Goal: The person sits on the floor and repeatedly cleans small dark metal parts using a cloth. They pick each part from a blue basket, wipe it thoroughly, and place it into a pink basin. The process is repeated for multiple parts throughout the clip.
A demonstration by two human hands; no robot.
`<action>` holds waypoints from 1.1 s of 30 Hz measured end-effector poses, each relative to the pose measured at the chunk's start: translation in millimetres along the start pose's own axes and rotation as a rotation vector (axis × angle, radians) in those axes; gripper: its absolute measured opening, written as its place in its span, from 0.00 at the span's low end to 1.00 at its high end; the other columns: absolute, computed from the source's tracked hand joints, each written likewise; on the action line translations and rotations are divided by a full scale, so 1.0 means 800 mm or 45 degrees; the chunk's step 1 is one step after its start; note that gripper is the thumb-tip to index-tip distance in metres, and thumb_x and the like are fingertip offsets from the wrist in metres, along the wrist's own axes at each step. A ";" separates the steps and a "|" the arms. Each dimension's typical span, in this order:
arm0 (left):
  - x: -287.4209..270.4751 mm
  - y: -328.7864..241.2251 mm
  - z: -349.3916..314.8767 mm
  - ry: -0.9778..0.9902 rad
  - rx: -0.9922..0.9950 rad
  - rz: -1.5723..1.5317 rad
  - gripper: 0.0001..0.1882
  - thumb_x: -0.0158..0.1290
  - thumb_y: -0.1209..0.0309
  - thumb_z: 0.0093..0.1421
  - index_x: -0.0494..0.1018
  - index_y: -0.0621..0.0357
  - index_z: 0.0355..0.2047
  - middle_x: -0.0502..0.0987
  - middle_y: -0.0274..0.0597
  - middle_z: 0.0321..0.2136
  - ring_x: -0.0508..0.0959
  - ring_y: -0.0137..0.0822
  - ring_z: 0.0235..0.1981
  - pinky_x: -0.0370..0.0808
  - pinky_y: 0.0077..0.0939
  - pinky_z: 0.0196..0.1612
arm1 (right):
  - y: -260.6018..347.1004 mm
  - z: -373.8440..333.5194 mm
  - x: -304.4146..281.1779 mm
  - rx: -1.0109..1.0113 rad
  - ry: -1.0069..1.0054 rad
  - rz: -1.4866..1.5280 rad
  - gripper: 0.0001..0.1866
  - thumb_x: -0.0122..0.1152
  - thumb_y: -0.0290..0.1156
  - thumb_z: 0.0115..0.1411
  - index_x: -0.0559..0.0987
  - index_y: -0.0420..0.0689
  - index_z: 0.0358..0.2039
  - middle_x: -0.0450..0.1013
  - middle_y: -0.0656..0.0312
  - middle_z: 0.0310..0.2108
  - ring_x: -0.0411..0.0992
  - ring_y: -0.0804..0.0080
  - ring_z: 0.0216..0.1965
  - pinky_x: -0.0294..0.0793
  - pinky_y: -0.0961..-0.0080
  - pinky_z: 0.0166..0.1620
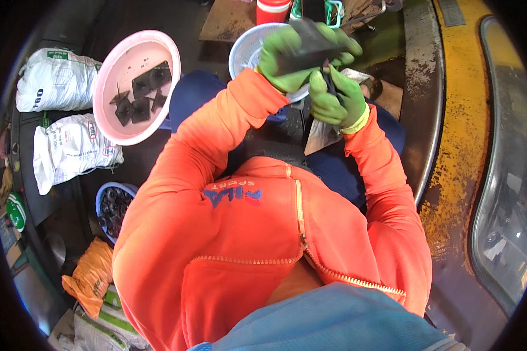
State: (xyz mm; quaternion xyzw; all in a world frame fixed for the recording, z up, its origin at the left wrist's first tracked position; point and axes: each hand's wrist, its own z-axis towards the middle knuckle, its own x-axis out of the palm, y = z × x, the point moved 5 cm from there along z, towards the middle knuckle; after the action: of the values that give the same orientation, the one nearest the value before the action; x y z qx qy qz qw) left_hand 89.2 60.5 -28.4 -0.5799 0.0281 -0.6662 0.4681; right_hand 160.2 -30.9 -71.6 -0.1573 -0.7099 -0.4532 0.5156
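Both of my hands wear green gloves and are raised together in front of me. My left hand is closed round a flat black piece, blurred by motion. Just below it, my right hand is wrapped round a slim dark tool whose tip points up at the black piece; its exact kind is unclear. Beneath my hands stands a pale blue basket, partly covered by them. A flat greyish sheet lies by my right leg, under my right wrist.
To the left, a pink basin holds several black moulded pieces. Two white sacks lie beyond it. Lower left are a blue basin of dark parts and an orange bag. A red container stands ahead; a rusty yellow metal frame runs along the right.
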 end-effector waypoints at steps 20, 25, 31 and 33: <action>-0.024 -0.006 -0.008 -0.182 0.813 2.583 0.11 0.54 0.66 0.52 0.75 0.50 0.37 0.77 0.41 0.38 0.74 0.46 0.43 0.70 0.38 0.48 | -0.074 -0.357 0.463 -2.489 -2.667 -2.801 0.19 0.64 0.26 0.55 0.72 0.37 0.46 0.74 0.57 0.31 0.71 0.73 0.27 0.72 0.81 0.29; -0.042 0.006 -0.032 -0.102 0.675 2.035 0.17 0.58 0.72 0.48 0.73 0.53 0.40 0.76 0.41 0.38 0.75 0.43 0.42 0.72 0.33 0.46 | -0.078 -0.425 0.483 -2.075 -3.469 -2.763 0.23 0.72 0.36 0.50 0.71 0.38 0.41 0.76 0.54 0.32 0.75 0.69 0.31 0.77 0.76 0.37; -0.095 0.015 -0.103 -0.327 0.458 1.827 0.31 0.67 0.70 0.45 0.70 0.59 0.51 0.74 0.43 0.46 0.74 0.37 0.49 0.73 0.31 0.51 | -0.069 -0.459 0.448 -2.742 -2.921 -2.468 0.09 0.59 0.25 0.58 0.77 0.34 0.37 0.77 0.58 0.29 0.74 0.74 0.28 0.73 0.80 0.32; -0.126 0.018 -0.108 -0.308 0.369 1.912 0.29 0.66 0.68 0.46 0.71 0.58 0.49 0.75 0.43 0.45 0.74 0.36 0.48 0.73 0.31 0.50 | -0.054 -0.452 0.433 -2.788 -2.711 -2.363 0.09 0.57 0.24 0.59 0.76 0.34 0.40 0.77 0.57 0.32 0.74 0.74 0.29 0.73 0.82 0.34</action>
State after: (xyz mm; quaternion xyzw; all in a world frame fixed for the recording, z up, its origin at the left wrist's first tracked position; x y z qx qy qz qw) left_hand 17.7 75.0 -140.0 -0.4070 0.2750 -0.0990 0.8654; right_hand 198.4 -430.3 231.5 0.1784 -0.0437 0.4976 0.8477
